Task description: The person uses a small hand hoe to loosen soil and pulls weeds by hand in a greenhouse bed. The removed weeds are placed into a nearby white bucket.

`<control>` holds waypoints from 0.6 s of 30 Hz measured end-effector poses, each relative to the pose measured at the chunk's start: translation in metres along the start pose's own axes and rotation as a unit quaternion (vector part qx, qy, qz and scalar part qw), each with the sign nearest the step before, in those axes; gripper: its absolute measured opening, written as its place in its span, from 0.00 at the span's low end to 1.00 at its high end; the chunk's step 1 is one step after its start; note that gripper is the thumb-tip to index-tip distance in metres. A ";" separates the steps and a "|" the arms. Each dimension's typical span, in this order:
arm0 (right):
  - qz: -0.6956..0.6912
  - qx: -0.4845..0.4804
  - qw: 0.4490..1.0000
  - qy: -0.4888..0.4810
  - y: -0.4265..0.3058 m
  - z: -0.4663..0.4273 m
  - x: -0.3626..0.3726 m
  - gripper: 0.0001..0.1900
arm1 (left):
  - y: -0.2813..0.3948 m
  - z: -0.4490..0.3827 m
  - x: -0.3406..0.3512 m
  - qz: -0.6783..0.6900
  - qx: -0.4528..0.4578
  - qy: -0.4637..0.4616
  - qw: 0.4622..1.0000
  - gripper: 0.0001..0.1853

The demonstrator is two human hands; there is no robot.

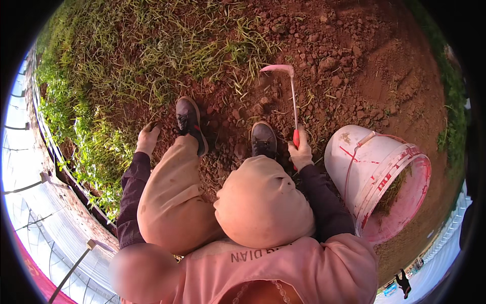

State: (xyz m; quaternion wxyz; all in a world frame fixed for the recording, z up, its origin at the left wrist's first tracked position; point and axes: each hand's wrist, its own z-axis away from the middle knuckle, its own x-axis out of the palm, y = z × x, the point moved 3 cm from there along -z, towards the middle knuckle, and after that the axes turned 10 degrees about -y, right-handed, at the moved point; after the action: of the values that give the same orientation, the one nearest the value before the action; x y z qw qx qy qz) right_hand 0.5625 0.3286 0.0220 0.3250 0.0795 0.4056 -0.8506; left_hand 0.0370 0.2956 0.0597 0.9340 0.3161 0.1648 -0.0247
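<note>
My right hand (301, 149) is closed round the red handle of a sickle (292, 95). Its long thin shaft points away from me, and the curved blade bends to the left just above the reddish soil. Beside my left shin, my left hand (149, 137) hangs low over the ground with its fingers bent; what is under the fingers is hidden. Between and beyond my shoes lies cloddy soil (235, 114), with cut or uprooted grass (205, 53) strewn further out.
A white plastic bucket (353, 163) lies on its side to my right, some grass inside. Green weeds (91, 152) grow at the left along a plastic-sheeted greenhouse wall (68, 235). A person in dark clothes (403, 283) stands far off at the lower right.
</note>
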 end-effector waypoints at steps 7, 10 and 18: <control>-0.230 0.192 0.914 0.272 -0.037 -0.043 -0.066 0.33 | 0.079 0.000 0.093 -0.287 0.095 -0.126 0.945 0.19; 0.236 0.143 0.903 0.329 0.001 -0.074 -0.079 0.33 | 0.061 -0.005 0.109 -0.356 0.151 -0.225 0.894 0.19; 0.048 0.022 0.986 0.159 -0.014 -0.177 -0.069 0.13 | 0.024 -0.036 0.112 -0.169 0.104 -0.166 0.966 0.16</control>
State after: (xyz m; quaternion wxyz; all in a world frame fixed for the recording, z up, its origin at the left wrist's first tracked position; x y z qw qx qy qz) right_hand 0.5849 0.5002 -0.0585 0.2951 0.2404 0.4290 -0.8192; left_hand 0.1362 0.3425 0.0109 0.8923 0.3708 0.0550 -0.2517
